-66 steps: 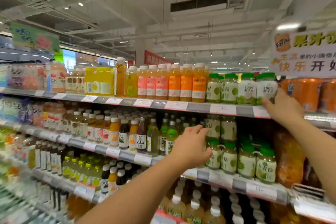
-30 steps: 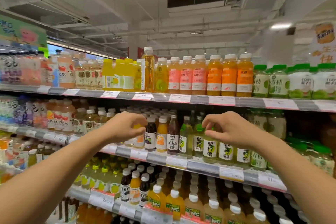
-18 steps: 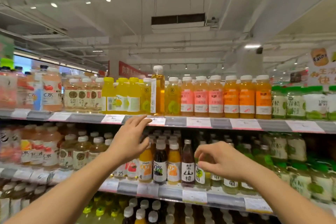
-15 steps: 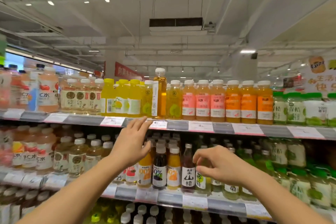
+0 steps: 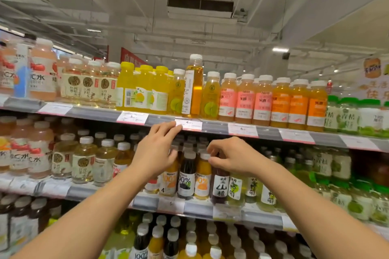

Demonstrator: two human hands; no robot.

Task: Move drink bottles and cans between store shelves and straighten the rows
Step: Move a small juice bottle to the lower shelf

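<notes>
Rows of juice bottles fill the store shelves in front of me. On the top shelf [image 5: 216,127] a tall amber bottle [image 5: 194,86] stands above its yellow and green-label neighbours. My left hand [image 5: 156,150] is raised in front of the second shelf, fingers spread, fingertips near the top shelf's price strip, holding nothing. My right hand [image 5: 230,156] hovers over the caps of an orange juice bottle [image 5: 203,175] and a dark red bottle [image 5: 220,185], fingers curled in a pinch. I cannot tell whether it touches a cap.
Pink and orange bottles [image 5: 280,103] line the top shelf to the right, then green-capped ones [image 5: 349,114]. Pale tea bottles [image 5: 84,160] stand left on the second shelf. A lower shelf [image 5: 227,213] holds more white-capped bottles. Price tags run along each shelf edge.
Both hands left the green-capped bottles on the right and moved left. The view tilted up. My left hand opened and rose toward the top shelf's edge; my right settled over the middle-shelf caps.
</notes>
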